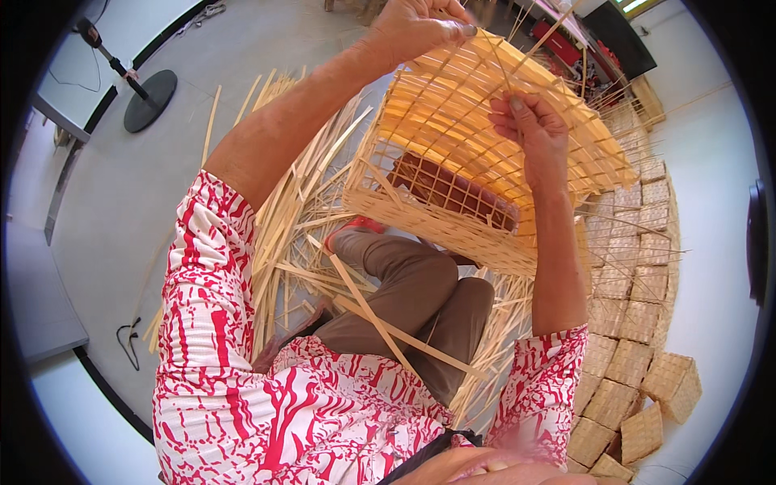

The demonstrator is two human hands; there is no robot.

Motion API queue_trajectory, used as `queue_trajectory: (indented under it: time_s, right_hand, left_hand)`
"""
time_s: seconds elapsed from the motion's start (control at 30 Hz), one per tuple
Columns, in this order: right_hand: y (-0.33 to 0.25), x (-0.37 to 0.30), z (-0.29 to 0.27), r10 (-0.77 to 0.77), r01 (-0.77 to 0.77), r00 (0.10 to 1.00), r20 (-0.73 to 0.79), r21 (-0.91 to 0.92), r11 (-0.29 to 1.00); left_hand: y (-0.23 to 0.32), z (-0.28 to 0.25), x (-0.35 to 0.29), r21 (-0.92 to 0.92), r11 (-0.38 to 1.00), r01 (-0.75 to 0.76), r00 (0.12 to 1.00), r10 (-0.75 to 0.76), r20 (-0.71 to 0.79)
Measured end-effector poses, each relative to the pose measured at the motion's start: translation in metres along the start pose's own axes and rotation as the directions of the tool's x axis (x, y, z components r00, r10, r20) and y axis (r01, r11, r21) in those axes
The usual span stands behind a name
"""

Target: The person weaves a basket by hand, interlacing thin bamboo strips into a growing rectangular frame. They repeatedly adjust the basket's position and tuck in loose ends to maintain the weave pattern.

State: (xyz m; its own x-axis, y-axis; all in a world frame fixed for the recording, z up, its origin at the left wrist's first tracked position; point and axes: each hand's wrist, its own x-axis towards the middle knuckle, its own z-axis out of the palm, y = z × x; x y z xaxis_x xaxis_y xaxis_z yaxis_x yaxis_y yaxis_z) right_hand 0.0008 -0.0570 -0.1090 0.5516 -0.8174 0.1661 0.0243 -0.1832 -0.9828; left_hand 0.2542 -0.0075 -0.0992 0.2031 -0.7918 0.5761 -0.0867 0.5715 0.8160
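Observation:
A large, partly woven bamboo basket is tilted in front of me, with open lattice on the side toward me and yellow weave behind it. At its upper edge my left hand is closed, thumb against fingers; what lies in the pinch is too small to make out. My right hand is raised before the lattice. Its thumb and fingers pinch a thin bamboo strip that runs upward toward the basket's upper edge. Through the lattice shows a dark reddish-brown block.
Loose bamboo strips lie heaped on the floor around my legs, some across my lap. Stacked small woven baskets line the wall at right. A stand with a round black base is at far left. Long strip ends stick out from the basket.

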Motion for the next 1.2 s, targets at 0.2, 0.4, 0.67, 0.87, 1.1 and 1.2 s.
queue_trajectory:
  time_s: [0.2,0.4,0.67,0.87,1.1,1.2]
  right_hand:
    - [-0.003,-0.007,-0.002,-0.013,0.011,0.999,-0.041,-0.038,0.999]
    - [-0.006,-0.010,-0.005,-0.039,0.037,0.997,-0.059,-0.039,0.999]
    - [-0.005,-0.019,-0.014,-0.142,0.104,0.972,-0.187,-0.198,0.975]
    - [-0.014,-0.046,0.024,-0.078,0.096,0.969,-0.233,0.068,0.993]
    - [-0.023,-0.030,0.053,-0.215,0.277,0.896,-0.388,0.112,0.954]
    - [-0.006,-0.024,0.019,-0.315,0.297,0.915,-0.252,-0.108,0.949]
  left_hand:
    - [0.025,0.036,0.003,0.806,0.428,-0.408,0.624,0.776,-0.096]
    - [0.025,0.059,-0.019,0.711,0.014,-0.703,0.634,0.464,0.619]
    - [0.027,0.078,-0.009,0.767,-0.007,-0.642,0.724,0.326,0.609]
    - [0.036,0.093,-0.014,0.834,0.195,-0.517,0.834,0.336,0.438]
    - [0.043,0.087,-0.022,0.805,0.384,-0.453,0.868,0.395,0.301]
    - [0.039,0.081,-0.020,0.789,0.352,-0.504,0.838,0.420,0.349]
